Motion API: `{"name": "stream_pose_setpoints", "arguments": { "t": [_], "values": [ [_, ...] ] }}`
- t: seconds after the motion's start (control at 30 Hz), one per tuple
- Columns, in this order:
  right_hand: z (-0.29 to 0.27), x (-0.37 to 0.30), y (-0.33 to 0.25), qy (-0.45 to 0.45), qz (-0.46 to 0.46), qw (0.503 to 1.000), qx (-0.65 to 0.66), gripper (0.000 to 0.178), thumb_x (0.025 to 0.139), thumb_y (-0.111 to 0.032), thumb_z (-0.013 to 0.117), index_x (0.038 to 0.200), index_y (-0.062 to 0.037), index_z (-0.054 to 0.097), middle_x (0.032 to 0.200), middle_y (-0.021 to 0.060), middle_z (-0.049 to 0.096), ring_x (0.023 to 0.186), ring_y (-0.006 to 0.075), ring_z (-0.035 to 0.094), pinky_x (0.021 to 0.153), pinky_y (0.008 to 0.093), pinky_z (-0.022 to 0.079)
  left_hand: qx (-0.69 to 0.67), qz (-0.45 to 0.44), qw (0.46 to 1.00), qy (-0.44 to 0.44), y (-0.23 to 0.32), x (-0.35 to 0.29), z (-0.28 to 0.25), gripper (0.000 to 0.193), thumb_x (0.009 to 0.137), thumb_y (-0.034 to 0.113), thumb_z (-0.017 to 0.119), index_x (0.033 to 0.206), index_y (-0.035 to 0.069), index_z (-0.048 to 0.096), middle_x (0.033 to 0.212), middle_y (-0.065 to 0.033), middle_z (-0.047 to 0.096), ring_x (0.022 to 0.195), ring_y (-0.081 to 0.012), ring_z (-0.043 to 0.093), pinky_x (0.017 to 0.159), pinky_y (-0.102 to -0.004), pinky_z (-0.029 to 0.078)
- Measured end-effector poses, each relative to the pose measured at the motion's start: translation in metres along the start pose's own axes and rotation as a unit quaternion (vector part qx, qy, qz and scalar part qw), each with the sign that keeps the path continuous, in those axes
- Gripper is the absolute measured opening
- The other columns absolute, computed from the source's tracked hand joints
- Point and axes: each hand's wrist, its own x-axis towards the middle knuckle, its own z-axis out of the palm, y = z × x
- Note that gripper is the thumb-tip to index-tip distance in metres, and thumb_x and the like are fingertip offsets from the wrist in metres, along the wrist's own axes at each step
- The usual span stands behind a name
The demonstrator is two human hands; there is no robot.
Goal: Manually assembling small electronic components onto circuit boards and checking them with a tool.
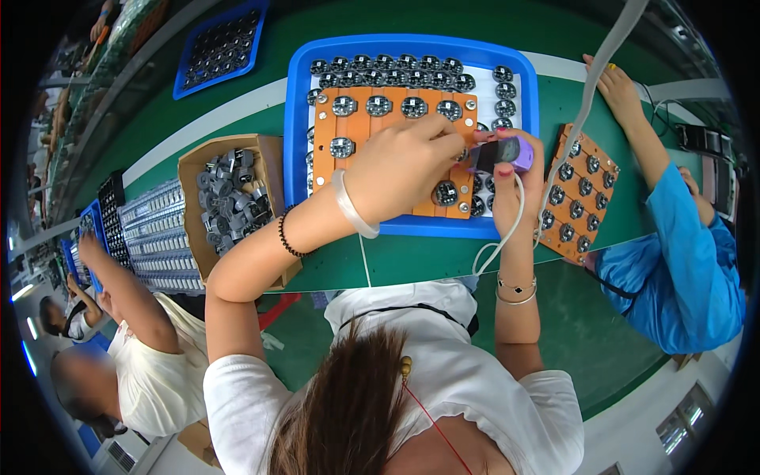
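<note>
An orange plate (pixel 360 127) with rows of small round black-and-silver parts (pixel 413 107) lies across a blue tray (pixel 412 232). My left hand (pixel 408 166) reaches over the plate's right half. Its thumb and fingers are pinched together near the right edge, and whatever is between them is hidden. Just beside those fingertips, my right hand (pixel 524 178) grips a purple-and-black handheld device (pixel 507 154). A white cord (pixel 518 210) runs down from the device past my wrist.
Left of the tray stands a cardboard box (pixel 194 162) of grey cylindrical parts. Another orange plate (pixel 566 194) with round parts lies at right, near a co-worker's blue sleeve (pixel 673 229). A thick pale cable (pixel 598 67) hangs across the upper right. A smaller blue tray (pixel 190 93) sits far left.
</note>
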Motion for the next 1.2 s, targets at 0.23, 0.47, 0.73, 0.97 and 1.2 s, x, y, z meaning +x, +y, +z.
{"name": "stream_pose_setpoints", "arguments": {
  "t": [0.23,0.47,0.73,0.97,1.2],
  "values": [
    [-0.005,0.005,-0.001,-0.045,-0.156,0.982,-0.1,0.047,0.079,-0.03,0.069,0.109,0.0006,0.05,0.106,0.0115,0.052,0.097,0.0199,0.053,0.086,0.0295,0.041,-0.062,0.016,0.998,0.0,0.008,0.003,-0.005,0.01,0.073,0.005,0.064,0.082,0.004,0.059,0.095,-0.0064,0.06,0.08,-0.025,0.061,0.064,-0.0332,0.05],
    [-0.016,0.005,0.012,0.126,-0.088,0.988,-0.035,0.047,0.091,-0.04,0.049,0.112,0.0015,0.043,0.103,0.0161,0.055,0.098,0.0272,0.055,0.091,0.0401,0.043,0.035,0.034,0.999,0.003,-0.004,-0.002,-0.001,0.012,0.072,0.007,0.066,0.082,0.003,0.06,0.095,-0.0069,0.06,0.087,-0.0264,0.058,0.075,-0.0359,0.047],
    [-0.009,0.013,0.01,0.086,-0.092,0.992,-0.027,0.046,0.092,-0.04,0.048,0.113,0.0002,0.042,0.101,0.0162,0.057,0.098,0.026,0.057,0.09,0.0384,0.044,0.072,0.034,0.991,0.106,-0.015,0.022,-0.003,0.014,0.072,0.01,0.069,0.081,0.004,0.06,0.087,-0.0071,0.059,0.084,-0.0259,0.056,0.075,-0.035,0.046],
    [-0.001,0.033,0.008,0.03,-0.061,0.997,-0.025,0.048,0.087,-0.039,0.057,0.113,-0.0012,0.044,0.106,0.0137,0.057,0.105,0.0232,0.056,0.09,0.0341,0.047,0.115,0.055,0.991,0.031,-0.029,0.033,0.001,0.009,0.077,0.008,0.062,0.083,0.004,0.057,0.087,-0.0084,0.059,0.077,-0.0282,0.06,0.07,-0.0368,0.049],
    [-0.002,0.041,0.012,-0.016,-0.143,0.985,-0.09,0.044,0.08,-0.029,0.069,0.111,-0.0033,0.051,0.101,0.007,0.052,0.093,0.013,0.052,0.078,0.0238,0.045,0.036,0.081,0.995,0.04,-0.013,0.033,-0.004,0.012,0.071,0.003,0.062,0.082,0.003,0.057,0.086,-0.0091,0.056,0.07,-0.0287,0.062,0.059,-0.0359,0.052]
  ]
}}
